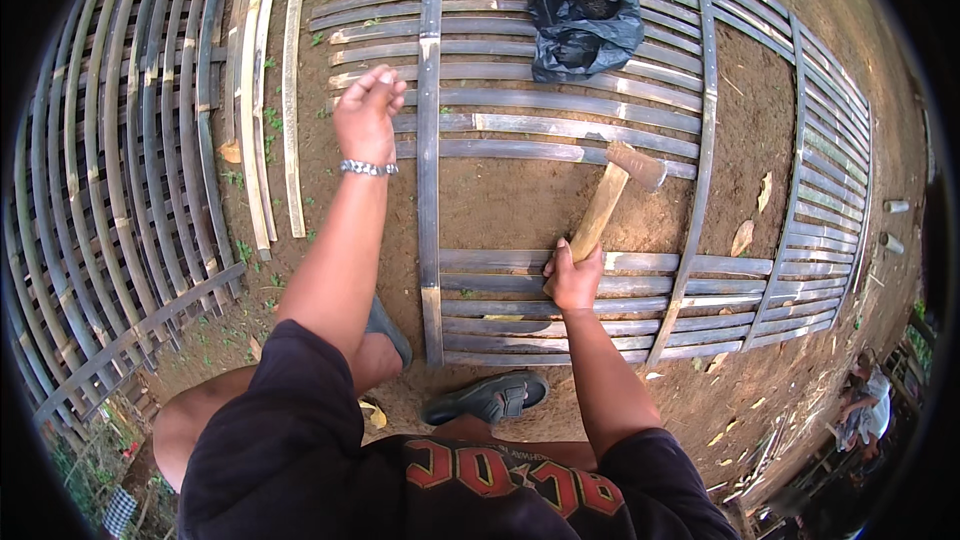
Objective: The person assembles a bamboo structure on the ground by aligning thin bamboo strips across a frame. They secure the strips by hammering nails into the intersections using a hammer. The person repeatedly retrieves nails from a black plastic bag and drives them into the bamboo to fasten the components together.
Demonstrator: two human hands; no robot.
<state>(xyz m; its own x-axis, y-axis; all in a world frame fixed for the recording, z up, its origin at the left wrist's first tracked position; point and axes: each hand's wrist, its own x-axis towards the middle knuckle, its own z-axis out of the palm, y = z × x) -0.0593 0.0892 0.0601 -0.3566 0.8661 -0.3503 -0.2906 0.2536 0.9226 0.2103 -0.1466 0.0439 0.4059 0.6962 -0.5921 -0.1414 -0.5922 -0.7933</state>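
My right hand is wrapped round the wooden handle of a hatchet. The hatchet's brown metal head points away from me, over a gap between the slats. Further left, my left hand is raised with its fingers curled in and the thumb against them; anything inside them is too small or hidden to make out. A bracelet circles that wrist. Below both hands lies a panel of split bamboo slats fixed across long bamboo bars. Some slat ends stick out past the left bar.
An open black plastic bag with dark contents rests on the far slats. Another bamboo panel and loose strips lie to my left. My sandalled foot is by the near edge. A person is at the far right.
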